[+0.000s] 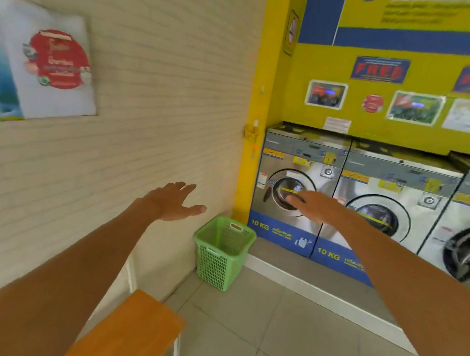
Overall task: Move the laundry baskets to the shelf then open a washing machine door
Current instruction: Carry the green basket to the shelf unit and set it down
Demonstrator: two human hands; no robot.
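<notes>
Two walls meet in the corner ahead: a pale brick-patterned wall (156, 87) on the left and a yellow wall (380, 130) on the right, covered in blue signs and small posters. Along the yellow wall stands a row of steel front-loading washing machines on a raised white plinth; the leftmost washing machine (294, 190) sits nearest the corner, its round door (281, 193) seemingly closed (the blur makes the latch impossible to read), with a blue "10 KG" panel below. A second machine (385, 206) stands just beside it, and a third is cut off at the right edge. A large poster (36, 64) hangs on the pale wall. At the bottom left, a wooden bench (128, 332) with white legs runs along that wall. On the tiled floor (283, 338) in the corner, between bench and leftmost machine, stands a green laundry basket (222, 254), upright, and nothing shows inside it. Both bare arms stretch forward. The left hand (174, 201) hovers above the basket's left side, its grip apart, fingers spread, holding nothing. The right hand (317, 206) overlaps the leftmost machine's door in view, grip likewise apart, fingers extended; whether it touches the door, I cannot tell.
</notes>
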